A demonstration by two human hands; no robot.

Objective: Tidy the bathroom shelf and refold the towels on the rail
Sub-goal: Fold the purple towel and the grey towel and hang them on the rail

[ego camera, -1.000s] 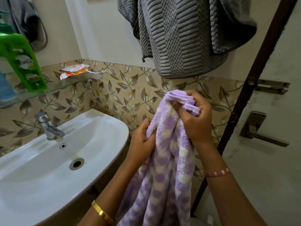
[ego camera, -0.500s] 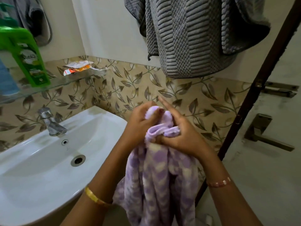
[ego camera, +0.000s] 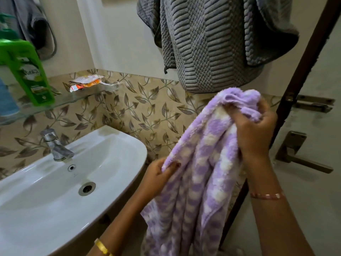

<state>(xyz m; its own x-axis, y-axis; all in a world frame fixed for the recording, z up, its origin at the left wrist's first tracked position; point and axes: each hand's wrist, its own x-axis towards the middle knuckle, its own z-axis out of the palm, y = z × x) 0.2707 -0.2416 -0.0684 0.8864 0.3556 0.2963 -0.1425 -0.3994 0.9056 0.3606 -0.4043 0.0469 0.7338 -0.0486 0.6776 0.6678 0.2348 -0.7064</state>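
Observation:
A purple and white checked towel (ego camera: pixel 199 163) hangs bunched between both hands, in front of the leaf-patterned tiles. My right hand (ego camera: pixel 256 133) grips its top end high up near the door frame. My left hand (ego camera: pixel 158 174) pinches its left edge lower down, beside the basin. A grey ribbed towel (ego camera: pixel 212 43) hangs on the wall above; its rail is out of sight. A glass shelf (ego camera: pixel 60 102) at the left holds a green bottle (ego camera: pixel 27 71) and some orange and white sachets (ego camera: pixel 86 83).
A white basin (ego camera: pixel 46 200) with a steel tap (ego camera: pixel 55 145) fills the lower left. A dark door frame (ego camera: pixel 295 80) and a door with a lever handle (ego camera: pixel 302 157) stand at the right. A grey cloth (ego camera: pixel 33 26) hangs at the upper left. A blue object (ego camera: pixel 7 102) sits at the left edge.
Both hands were together on the towel's top. Now my right hand has lifted that end up and right, while my left hand has slid down and left along the edge.

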